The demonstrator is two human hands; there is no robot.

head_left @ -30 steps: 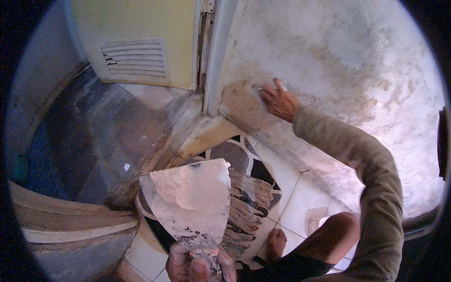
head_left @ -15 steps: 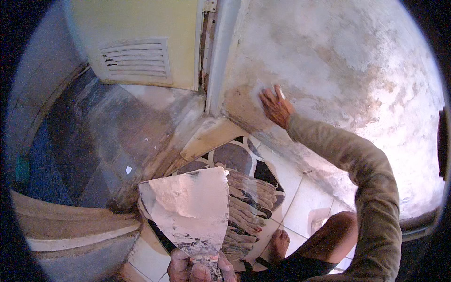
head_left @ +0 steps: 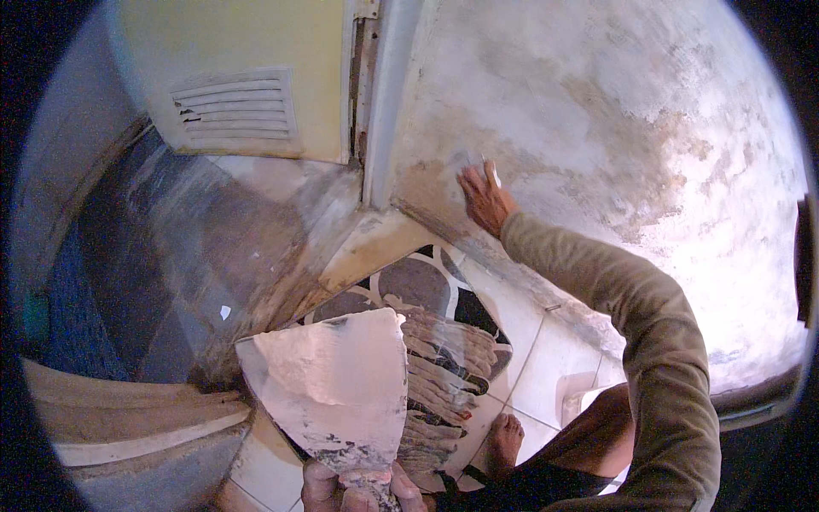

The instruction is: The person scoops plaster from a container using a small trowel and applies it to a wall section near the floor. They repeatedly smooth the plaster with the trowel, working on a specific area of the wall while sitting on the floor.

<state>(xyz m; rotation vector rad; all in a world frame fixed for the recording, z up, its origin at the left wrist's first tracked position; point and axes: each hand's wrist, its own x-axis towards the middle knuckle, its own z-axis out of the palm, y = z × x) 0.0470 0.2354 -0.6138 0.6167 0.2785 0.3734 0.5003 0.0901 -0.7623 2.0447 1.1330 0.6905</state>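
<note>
At the bottom, my left hand (head_left: pixel 363 491) is wrapped round the handle of a wide putty knife (head_left: pixel 375 418). Pale filler (head_left: pixel 328 363) coats its broad blade, which faces up. My right hand (head_left: pixel 486 200) reaches to the patchy wall (head_left: pixel 580 128), near its lower left corner by the door frame. Its fingers are bent against the surface. A small white bit shows at them, with a faint greyish blur beside the fingertips; what they hold is too small to make out.
A yellow door (head_left: pixel 247 43) with a broken louvre vent stands upper left. Below my hands lie a patterned mat (head_left: pixel 418 286) and a wrinkled striped cloth (head_left: pixel 439 358) on white tiles (head_left: pixel 529 410). My bare foot (head_left: pixel 507 437) rests near them. A curved ledge (head_left: pixel 153 431) borders the lower left.
My right hand has shifted slightly left and down in the picture, still at the wall. The whole view has also drifted a little. The putty knife remains in my left hand.
</note>
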